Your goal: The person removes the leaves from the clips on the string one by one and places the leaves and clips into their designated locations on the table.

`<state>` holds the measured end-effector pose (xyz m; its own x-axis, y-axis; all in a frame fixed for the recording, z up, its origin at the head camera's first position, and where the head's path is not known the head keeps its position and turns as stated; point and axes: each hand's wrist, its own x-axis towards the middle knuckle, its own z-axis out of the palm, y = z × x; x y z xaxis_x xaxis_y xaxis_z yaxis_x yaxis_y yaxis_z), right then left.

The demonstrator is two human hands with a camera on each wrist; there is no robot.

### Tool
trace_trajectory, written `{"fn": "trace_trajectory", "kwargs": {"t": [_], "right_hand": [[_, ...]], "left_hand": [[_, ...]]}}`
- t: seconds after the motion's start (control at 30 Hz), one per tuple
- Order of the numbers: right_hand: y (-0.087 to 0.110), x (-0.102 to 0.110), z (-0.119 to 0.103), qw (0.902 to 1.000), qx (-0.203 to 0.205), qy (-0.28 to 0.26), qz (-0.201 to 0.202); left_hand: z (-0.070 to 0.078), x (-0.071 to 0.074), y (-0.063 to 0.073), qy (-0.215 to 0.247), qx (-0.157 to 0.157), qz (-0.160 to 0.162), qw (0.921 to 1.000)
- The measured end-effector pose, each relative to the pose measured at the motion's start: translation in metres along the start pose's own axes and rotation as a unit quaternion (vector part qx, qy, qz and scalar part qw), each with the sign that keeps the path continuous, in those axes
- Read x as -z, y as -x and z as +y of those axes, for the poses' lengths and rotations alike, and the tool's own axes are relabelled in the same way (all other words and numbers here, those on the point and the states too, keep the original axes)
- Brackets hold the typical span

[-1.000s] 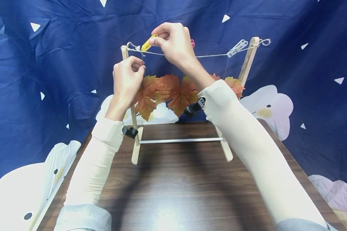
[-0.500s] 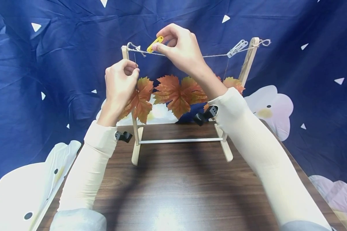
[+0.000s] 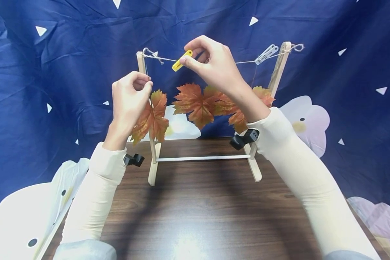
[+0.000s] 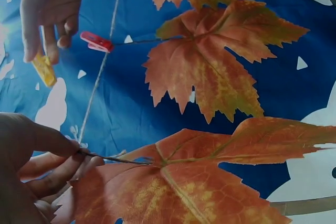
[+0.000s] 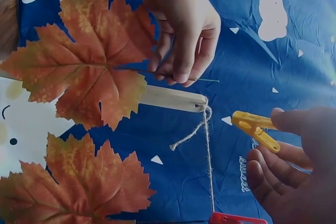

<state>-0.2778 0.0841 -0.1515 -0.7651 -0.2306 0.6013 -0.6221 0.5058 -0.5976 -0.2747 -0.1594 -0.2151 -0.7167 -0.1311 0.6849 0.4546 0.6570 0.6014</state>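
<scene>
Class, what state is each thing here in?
Yellow clothespin: in right hand, off the string
Red clothespin: clipped on string
White clothespin: clipped on string
String: tied at both ends
Left leaf: unclipped, stem pinched by left hand
Middle leaf: hanging
Right leaf: hanging, partly hidden
Wooden frame: upright

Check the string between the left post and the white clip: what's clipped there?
A red clip, holding a leaf by its stem; the left wrist view shows it.

R hand point(image 5: 310, 166)—yel. peg point(image 5: 248, 122), L hand point(image 5: 184, 32)—leaf stem point(image 5: 137, 70)
</scene>
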Motion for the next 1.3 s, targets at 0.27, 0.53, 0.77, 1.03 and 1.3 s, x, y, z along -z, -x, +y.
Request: {"fn": "trace_trajectory", "kwargs": {"t": [0.27,0.53,0.77,1.03,1.3], "right_hand": [[0.016,0.009,0.005,0.9997,0.007,0.024,-0.008],[0.033,0.017,0.015,0.9993,-0.004,0.029,-0.025],[0.044,0.022,0.023,0.9988,-0.001,0.033,-0.037],[0.06,0.027,0.039,0.9989,-0.017,0.026,-0.035],[0.078,0.032,0.058,0.9987,-0.045,0.002,-0.023]], "left_hand": [[0.003,0.007,0.007,0.03,-0.004,0.002,0.9995],[0.004,0.013,0.017,0.071,-0.013,-0.011,0.9973],[0.003,0.018,0.025,0.093,-0.015,-0.023,0.9953],[0.0,0.018,0.034,0.137,-0.003,-0.048,0.9894],[-0.002,0.016,0.043,0.196,0.015,-0.061,0.9786]]}}
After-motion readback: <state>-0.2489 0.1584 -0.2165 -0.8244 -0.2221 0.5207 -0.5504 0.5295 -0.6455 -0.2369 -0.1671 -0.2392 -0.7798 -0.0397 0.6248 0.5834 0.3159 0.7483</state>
